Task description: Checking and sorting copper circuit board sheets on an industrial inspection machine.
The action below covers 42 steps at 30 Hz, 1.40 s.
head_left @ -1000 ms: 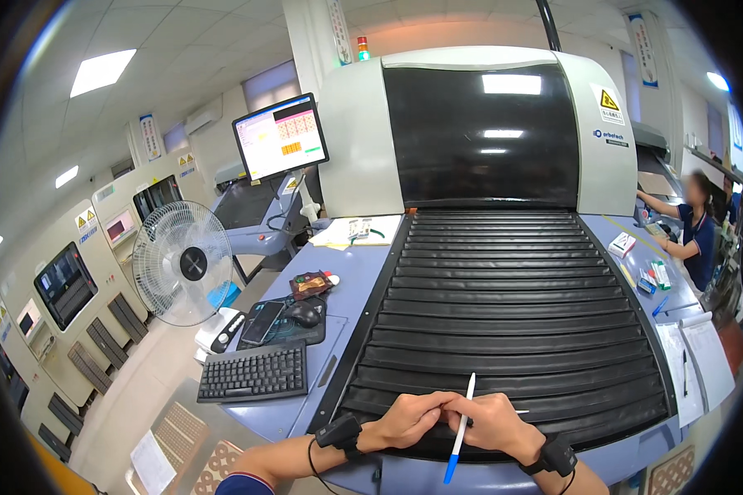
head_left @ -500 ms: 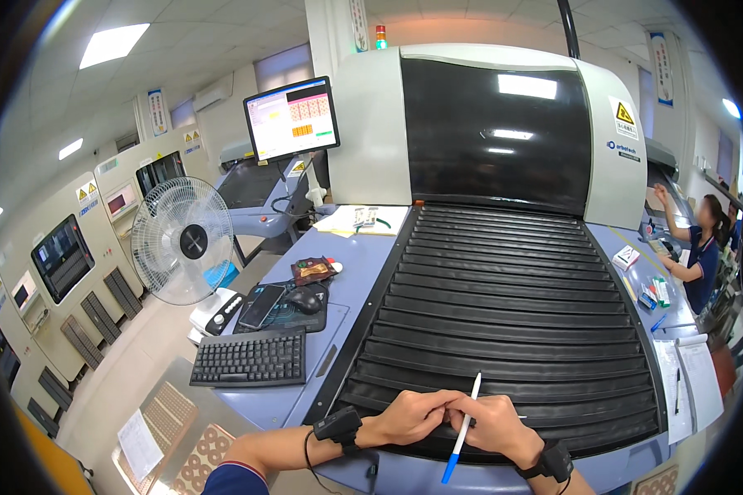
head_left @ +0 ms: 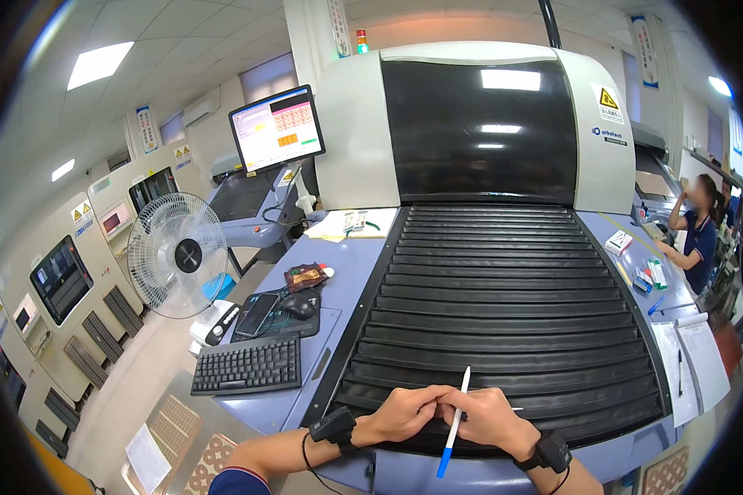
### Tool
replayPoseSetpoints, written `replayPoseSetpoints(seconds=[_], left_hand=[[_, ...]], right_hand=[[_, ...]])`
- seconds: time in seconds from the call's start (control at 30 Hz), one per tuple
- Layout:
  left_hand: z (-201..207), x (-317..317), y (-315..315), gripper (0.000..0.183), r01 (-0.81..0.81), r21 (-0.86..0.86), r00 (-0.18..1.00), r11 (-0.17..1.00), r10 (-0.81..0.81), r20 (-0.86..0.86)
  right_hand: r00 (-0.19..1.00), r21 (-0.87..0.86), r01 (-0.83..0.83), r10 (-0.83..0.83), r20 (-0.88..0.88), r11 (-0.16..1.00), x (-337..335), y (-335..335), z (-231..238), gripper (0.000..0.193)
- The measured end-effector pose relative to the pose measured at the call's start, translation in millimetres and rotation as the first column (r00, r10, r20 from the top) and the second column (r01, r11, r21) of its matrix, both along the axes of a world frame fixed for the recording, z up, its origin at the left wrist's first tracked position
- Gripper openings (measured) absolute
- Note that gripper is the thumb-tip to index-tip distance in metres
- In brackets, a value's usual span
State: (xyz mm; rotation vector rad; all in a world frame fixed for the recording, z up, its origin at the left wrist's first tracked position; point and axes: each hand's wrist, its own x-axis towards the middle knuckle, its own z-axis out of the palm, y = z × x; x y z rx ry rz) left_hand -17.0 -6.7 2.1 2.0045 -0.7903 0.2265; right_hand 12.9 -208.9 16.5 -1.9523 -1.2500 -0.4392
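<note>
My right hand [head_left: 485,419] is closed around a white pen [head_left: 457,419] with a blue end, which slants up and slightly right across the fingers. A thin pale tip [head_left: 517,408] pokes out on the far side of this hand; its kind cannot be made out. Pressed against the right hand's fingers, my left hand [head_left: 404,417] is curled closed, and whatever its fingers may hold is hidden. Both hands are over the near end of a ribbed black bed [head_left: 487,305] of a large machine. A black band with a small device sits on each wrist.
Left of the bed are a keyboard [head_left: 246,365], mouse [head_left: 296,307], phone [head_left: 258,315], monitor [head_left: 278,129] and fan [head_left: 178,256]. On the right lie a notepad [head_left: 703,363] and small boxes [head_left: 617,241]. Beyond them a co-worker [head_left: 699,235] in dark blue works. Patterned copper-coloured panels [head_left: 210,464] lie lower left.
The view has shifted a little, so the machine sits slightly further left. My hands and the pen keep their pose. The co-worker's raised hand has come down nearer the head.
</note>
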Motion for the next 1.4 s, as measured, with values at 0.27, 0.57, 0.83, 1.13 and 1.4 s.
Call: replayPoseSetpoints(seconds=[0.27, 0.57, 0.83, 1.13, 1.4], left_hand=[[0.7, 0.7, 0.8, 0.036, 0.011, -0.021, 0.999, 1.000, -0.011, 0.037], [-0.1, -0.2, -0.6, 0.036, -0.014, -0.020, 0.999, 1.000, 0.015, 0.036], [0.4, -0.1, -0.5, 0.036, -0.027, 0.011, 0.999, 1.000, 0.027, 0.034], [1.6, 0.8, 1.7, 0.034, 0.024, -0.025, 1.000, 0.999, -0.024, 0.020], [2.7, -0.4, 0.5, 0.034, 0.009, 0.005, 0.999, 1.000, -0.009, -0.048]], right_hand=[[1.000, 0.001, -0.015, 0.015, -0.004, 1.000, 0.5, -0.3, 0.8, 0.015], [1.000, -0.016, -0.008, 0.008, -0.007, 1.000, -1.6, -0.7, 3.6, 0.015], [1.000, -0.032, -0.008, 0.007, -0.011, 0.999, -1.1, -0.8, 3.1, 0.014], [1.000, -0.060, -0.008, 0.006, -0.027, 0.998, -2.5, -1.1, 5.3, 0.015], [1.000, -0.027, -0.010, 0.009, -0.025, 1.000, 0.2, -0.9, 0.3, 0.016]])
